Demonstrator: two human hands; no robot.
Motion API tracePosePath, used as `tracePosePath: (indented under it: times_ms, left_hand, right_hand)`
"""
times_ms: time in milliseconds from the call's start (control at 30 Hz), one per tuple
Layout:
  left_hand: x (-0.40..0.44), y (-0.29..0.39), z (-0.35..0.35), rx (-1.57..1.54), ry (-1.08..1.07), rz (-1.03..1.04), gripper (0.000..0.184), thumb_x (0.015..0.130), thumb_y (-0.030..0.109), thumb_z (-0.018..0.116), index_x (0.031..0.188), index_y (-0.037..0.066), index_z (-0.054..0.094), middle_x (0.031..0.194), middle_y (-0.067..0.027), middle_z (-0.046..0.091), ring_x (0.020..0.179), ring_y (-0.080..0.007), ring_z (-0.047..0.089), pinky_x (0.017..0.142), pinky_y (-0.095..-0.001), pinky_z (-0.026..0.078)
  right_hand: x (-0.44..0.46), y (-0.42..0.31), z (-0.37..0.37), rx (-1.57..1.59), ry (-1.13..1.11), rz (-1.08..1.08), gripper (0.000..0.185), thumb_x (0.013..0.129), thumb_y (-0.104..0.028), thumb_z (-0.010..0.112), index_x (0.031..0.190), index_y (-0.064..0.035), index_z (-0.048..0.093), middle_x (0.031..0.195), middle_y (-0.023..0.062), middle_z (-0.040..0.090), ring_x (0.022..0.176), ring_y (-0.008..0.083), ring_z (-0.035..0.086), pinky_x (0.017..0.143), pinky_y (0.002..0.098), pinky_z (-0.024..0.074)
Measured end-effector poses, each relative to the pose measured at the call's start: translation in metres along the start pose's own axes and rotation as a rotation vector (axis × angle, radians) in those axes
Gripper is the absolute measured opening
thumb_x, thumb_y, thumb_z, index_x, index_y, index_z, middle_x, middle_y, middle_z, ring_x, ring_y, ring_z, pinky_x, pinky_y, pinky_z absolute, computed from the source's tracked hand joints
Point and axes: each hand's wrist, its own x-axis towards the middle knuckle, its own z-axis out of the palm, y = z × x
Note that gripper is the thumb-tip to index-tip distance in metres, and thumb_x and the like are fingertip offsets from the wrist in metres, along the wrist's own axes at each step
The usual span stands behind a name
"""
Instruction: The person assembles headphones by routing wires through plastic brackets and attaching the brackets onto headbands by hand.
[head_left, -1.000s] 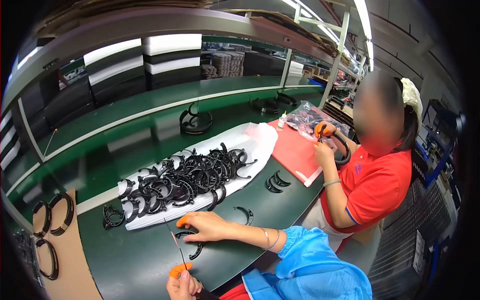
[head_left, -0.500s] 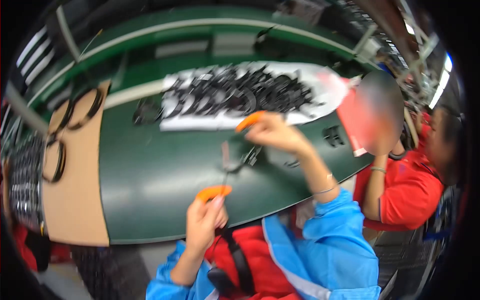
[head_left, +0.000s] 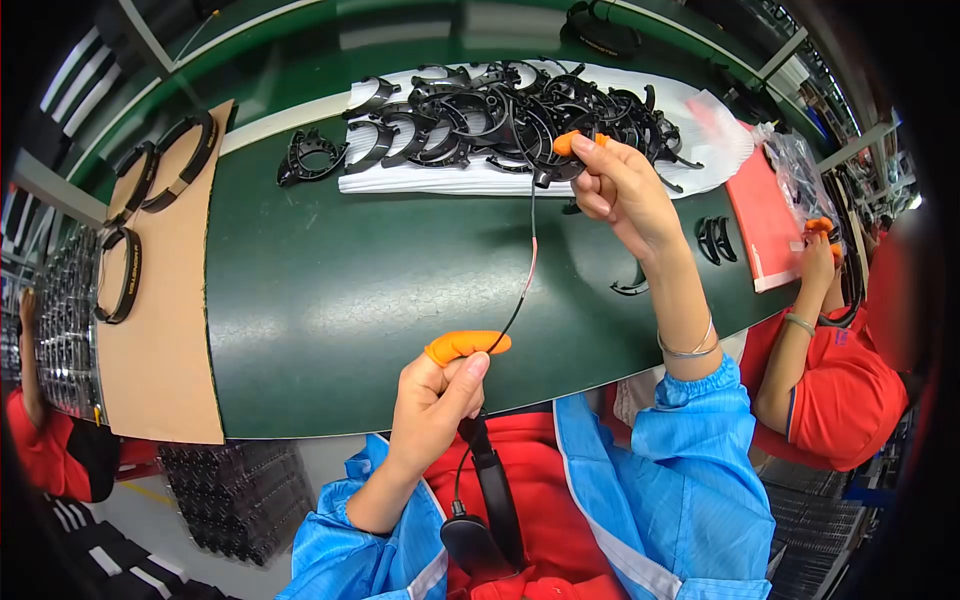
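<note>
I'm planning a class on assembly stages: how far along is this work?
Three black bands on the cardboard may be finished. In hand, a thin cable runs from the left hand to a black part in the right hand. The piled curved parts seem left to do.

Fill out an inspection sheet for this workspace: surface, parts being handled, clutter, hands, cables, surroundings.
Surface: green tabletop, glossy; spills: nothing seen.
Parts handled: black curved part at the right fingertips; thin wire leading down from it.
Clutter: black curved pieces heaped on white sheeting; headbands on cardboard.
Hands: right hand pinches the part; left hand pinches the wire; orange finger covers on both.
Cables: wire bowed between the hands; its join to the part can't be made out.
Surroundings: co-worker in red at right, another person far left.
</note>
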Motion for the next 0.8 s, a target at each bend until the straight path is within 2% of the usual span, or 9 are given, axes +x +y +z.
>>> tracePosePath:
  times_ms: [267, 333, 467, 633, 800]
  left_hand:
    - [0.001, 0.000, 0.000, 0.012, -0.036, -0.002, 0.025, 0.088, 0.013, 0.043, 0.107, -0.002, 0.050, 0.050, 0.0057, 0.035, 0.045, -0.0018, 0.030, 0.044, -0.0180, 0.028]
    - [0.002, 0.001, 0.003, 0.049, -0.001, 0.007, 0.022, 0.087, 0.009, 0.041, 0.103, -0.004, 0.050, 0.048, 0.0042, 0.032, 0.040, -0.0042, 0.027, 0.042, -0.0209, 0.029]
    - [0.002, 0.000, 0.002, 0.054, -0.004, 0.008, 0.022, 0.088, 0.009, 0.041, 0.103, -0.004, 0.050, 0.048, 0.0040, 0.033, 0.040, -0.0043, 0.027, 0.042, -0.0209, 0.029]
    - [0.002, -0.001, 0.000, -0.058, 0.001, 0.006, 0.024, 0.089, 0.013, 0.040, 0.107, -0.002, 0.046, 0.049, 0.0047, 0.033, 0.043, -0.0032, 0.030, 0.043, -0.0190, 0.029]
    - [0.001, -0.001, 0.002, -0.093, 0.071, 0.026, 0.022, 0.089, 0.012, 0.037, 0.106, -0.002, 0.044, 0.048, 0.0036, 0.031, 0.041, -0.0048, 0.028, 0.043, -0.0208, 0.029]
  right_hand:
    - [0.000, -0.002, 0.003, 0.051, -0.034, -0.006, 0.020, 0.083, -0.024, 0.053, 0.087, -0.0051, 0.057, 0.055, -0.0031, 0.050, 0.039, 0.0028, 0.034, 0.037, 0.0173, 0.0223]
    - [0.000, -0.002, 0.003, 0.041, -0.032, -0.009, 0.020, 0.083, -0.024, 0.053, 0.087, -0.0050, 0.057, 0.055, -0.0030, 0.051, 0.038, 0.0028, 0.034, 0.037, 0.0172, 0.0226]
    - [0.000, -0.003, 0.003, 0.035, -0.041, -0.006, 0.019, 0.083, -0.023, 0.052, 0.087, -0.0046, 0.057, 0.055, -0.0027, 0.051, 0.038, 0.0025, 0.034, 0.036, 0.0170, 0.0230]
    - [-0.004, -0.003, 0.002, 0.050, -0.091, 0.003, 0.021, 0.083, -0.024, 0.051, 0.088, -0.0041, 0.056, 0.056, -0.0019, 0.052, 0.038, 0.0024, 0.034, 0.036, 0.0169, 0.0230]
    - [-0.016, -0.002, -0.001, 0.089, -0.144, 0.005, 0.024, 0.085, -0.026, 0.048, 0.089, -0.0028, 0.054, 0.061, -0.0001, 0.053, 0.037, 0.0022, 0.034, 0.035, 0.0162, 0.0223]
